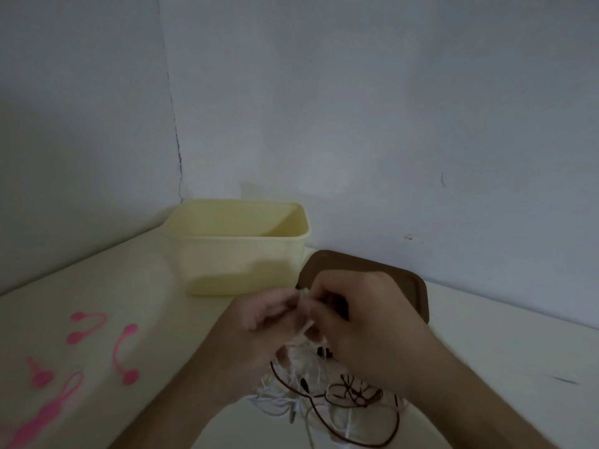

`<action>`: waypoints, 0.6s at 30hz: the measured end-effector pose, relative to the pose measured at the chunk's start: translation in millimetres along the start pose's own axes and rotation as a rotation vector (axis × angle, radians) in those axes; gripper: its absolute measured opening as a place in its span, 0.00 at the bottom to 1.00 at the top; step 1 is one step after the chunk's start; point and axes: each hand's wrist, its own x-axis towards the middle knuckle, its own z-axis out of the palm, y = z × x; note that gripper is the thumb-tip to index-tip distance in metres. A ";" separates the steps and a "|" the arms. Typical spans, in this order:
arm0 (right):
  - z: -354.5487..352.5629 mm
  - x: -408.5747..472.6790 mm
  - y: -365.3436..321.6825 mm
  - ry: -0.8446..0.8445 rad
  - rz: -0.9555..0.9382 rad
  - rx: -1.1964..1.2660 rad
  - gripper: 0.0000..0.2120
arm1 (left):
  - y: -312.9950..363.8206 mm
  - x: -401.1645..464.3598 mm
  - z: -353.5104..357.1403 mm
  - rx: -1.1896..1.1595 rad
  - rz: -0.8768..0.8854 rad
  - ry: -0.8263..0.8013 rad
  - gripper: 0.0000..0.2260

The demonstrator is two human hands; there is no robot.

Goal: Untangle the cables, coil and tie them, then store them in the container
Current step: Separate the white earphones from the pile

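A tangle of white and dark brown cables [327,396] lies on the pale table at the bottom centre. My left hand [256,332] and my right hand [366,319] are close together above the tangle, and both pinch a white cable part [306,314] lifted from it. The open pale yellow container [240,247] stands upright behind my hands, near the corner of the walls. Its inside floor is hidden by the front wall. Several pink cable ties [126,354] lie loose on the table at the left.
A brown lid [411,283] lies flat behind my right hand, to the right of the container. Grey walls close off the back and left. The pale table [505,351] stretches to the right.
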 end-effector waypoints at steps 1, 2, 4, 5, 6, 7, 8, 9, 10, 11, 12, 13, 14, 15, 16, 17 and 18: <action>-4.0 0.0 0.9 0.022 0.021 0.059 0.10 | 1.4 -0.4 -0.7 -0.030 -0.023 -0.065 0.08; -6.6 -0.4 2.4 0.042 0.022 0.094 0.10 | 3.6 -1.3 -1.9 -0.066 -0.046 -0.104 0.09; -5.9 0.0 5.3 0.078 -0.002 0.120 0.10 | 6.3 -1.6 -6.1 -0.105 -0.090 -0.134 0.12; -3.5 0.5 6.6 0.088 -0.006 0.141 0.10 | 5.8 -1.3 -7.5 -0.102 -0.105 -0.148 0.14; -0.7 0.9 8.1 0.090 -0.009 0.157 0.09 | 5.8 -1.9 -7.9 -0.100 -0.111 -0.170 0.15; 0.9 1.8 8.5 0.086 -0.014 0.176 0.10 | 5.7 -2.4 -8.0 -0.102 -0.110 -0.191 0.15; 2.0 2.3 9.7 0.077 -0.020 0.197 0.10 | 6.2 -2.9 -7.8 -0.115 -0.101 -0.204 0.14; 2.9 3.1 11.7 0.063 -0.021 0.219 0.12 | 6.9 -3.5 -8.0 -0.133 -0.088 -0.198 0.13; 3.4 3.3 14.6 0.038 -0.010 0.248 0.14 | 8.1 -4.1 -8.1 -0.173 -0.086 -0.168 0.12; 3.9 3.8 17.6 0.004 0.019 0.302 0.16 | 8.7 -4.5 -9.1 -0.230 -0.092 -0.120 0.11; 4.2 3.9 20.7 -0.037 0.057 0.377 0.17 | 9.6 -4.6 -10.3 -0.300 -0.095 -0.067 0.11; 5.2 4.3 22.8 -0.075 0.092 0.458 0.16 | 10.4 -4.3 -11.9 -0.368 -0.092 -0.015 0.11; 6.2 4.2 24.1 -0.106 0.112 0.525 0.14 | 11.1 -4.1 -13.2 -0.425 -0.082 0.028 0.11; 7.0 4.7 24.5 -0.129 0.120 0.568 0.12 | 11.5 -3.9 -14.1 -0.468 -0.070 0.057 0.10; 8.0 4.8 24.5 -0.151 0.117 0.578 0.11 | 11.3 -3.8 -15.0 -0.499 -0.060 0.067 0.10; 9.2 5.2 23.9 -0.176 0.108 0.561 0.10 | 10.9 -3.6 -16.1 -0.525 -0.050 0.060 0.12; 10.9 5.4 23.4 -0.199 0.100 0.527 0.10 | 10.9 -3.5 -16.9 -0.547 -0.042 0.045 0.15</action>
